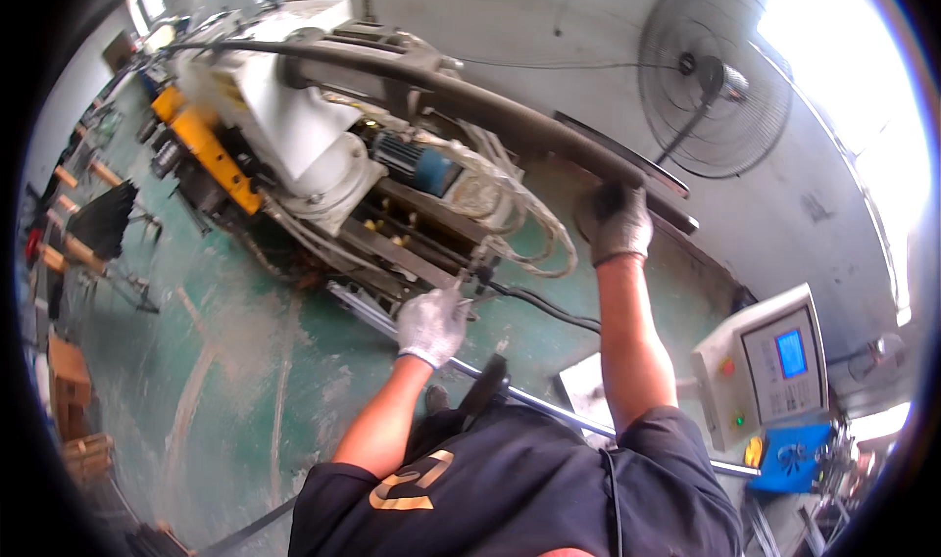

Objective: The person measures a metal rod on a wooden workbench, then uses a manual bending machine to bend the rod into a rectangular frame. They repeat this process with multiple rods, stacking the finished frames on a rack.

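My right hand, in a pale work glove with dark patches, is wrapped over the near end of a long, dark thick tube. That tube slants over the top of a large machine with a white housing. In a lighter glove, my left hand is closed at the near end of the machine's frame, beside thin metal parts. What its fingers grip is hidden. A shiny metal tube passes under my left hand and in front of my body. The blue motor lies between the tube and the frame.
A control box with a lit blue screen stands at right, above a blue panel. The wall carries a large fan. A yellow bar runs along the machine's left side. Black cables hang near my right forearm.
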Available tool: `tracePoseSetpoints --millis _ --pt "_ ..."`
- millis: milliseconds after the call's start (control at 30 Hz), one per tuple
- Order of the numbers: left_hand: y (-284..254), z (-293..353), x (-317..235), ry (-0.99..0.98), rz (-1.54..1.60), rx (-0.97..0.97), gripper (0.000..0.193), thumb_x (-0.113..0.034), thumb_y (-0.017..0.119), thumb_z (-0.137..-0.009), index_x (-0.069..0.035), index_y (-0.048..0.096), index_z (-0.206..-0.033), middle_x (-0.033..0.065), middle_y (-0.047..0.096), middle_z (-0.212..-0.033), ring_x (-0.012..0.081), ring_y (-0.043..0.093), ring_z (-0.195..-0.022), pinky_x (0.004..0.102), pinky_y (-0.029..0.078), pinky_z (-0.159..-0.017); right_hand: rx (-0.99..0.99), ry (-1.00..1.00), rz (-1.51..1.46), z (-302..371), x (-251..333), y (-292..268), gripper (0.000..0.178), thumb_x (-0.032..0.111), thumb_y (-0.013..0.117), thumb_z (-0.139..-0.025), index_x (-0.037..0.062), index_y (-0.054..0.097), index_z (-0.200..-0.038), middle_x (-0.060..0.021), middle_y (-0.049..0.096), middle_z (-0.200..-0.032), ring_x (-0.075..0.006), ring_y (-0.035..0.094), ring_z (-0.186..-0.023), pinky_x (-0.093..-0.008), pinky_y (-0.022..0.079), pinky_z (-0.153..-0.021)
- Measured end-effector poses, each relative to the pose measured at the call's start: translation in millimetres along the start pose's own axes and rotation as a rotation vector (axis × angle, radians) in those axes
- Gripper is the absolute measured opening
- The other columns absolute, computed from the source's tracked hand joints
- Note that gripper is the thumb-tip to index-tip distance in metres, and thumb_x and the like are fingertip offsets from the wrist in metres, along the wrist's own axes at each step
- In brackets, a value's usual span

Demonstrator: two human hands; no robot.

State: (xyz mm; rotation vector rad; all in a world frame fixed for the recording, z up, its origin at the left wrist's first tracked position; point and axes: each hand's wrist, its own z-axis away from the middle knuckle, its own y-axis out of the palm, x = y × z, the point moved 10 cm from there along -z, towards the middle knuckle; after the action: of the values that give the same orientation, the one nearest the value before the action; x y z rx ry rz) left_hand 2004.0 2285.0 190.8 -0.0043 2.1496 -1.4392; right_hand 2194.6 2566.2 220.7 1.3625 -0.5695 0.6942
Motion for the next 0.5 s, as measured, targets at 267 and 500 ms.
tracePoseSetpoints --millis 267,500 --pt "-2.0 2.6 3.3 0.009 0.017 -0.024 0.019 -0.028 0.069 -0.087 -0.011 0.066 -0.08 0.0122 0.066 -0.074 0.033 0.068 -0.074 0.0472 0.054 -0.069 -0.062 0.004 0.03 15.3 4.6 10.5 0.03 0.04 0.074 -0.09 0.0115 0.073 -0.1 -0.0002 0.068 -0.082 -0.0132 0.063 -0.068 -0.0254 0.047 -0.059" --pt "7.9 0.5 4.0 -0.034 0.013 0.107 0.021 -0.028 0.066 -0.089 -0.008 0.07 -0.088 0.014 0.069 -0.081 0.034 0.07 -0.08 0.0476 0.055 -0.073 -0.074 0.049 0.047 22.3 6.6 13.7 0.032 0.041 0.076 -0.088 0.0135 0.072 -0.103 0.0014 0.068 -0.088 -0.0127 0.062 -0.073 -0.0251 0.046 -0.062"
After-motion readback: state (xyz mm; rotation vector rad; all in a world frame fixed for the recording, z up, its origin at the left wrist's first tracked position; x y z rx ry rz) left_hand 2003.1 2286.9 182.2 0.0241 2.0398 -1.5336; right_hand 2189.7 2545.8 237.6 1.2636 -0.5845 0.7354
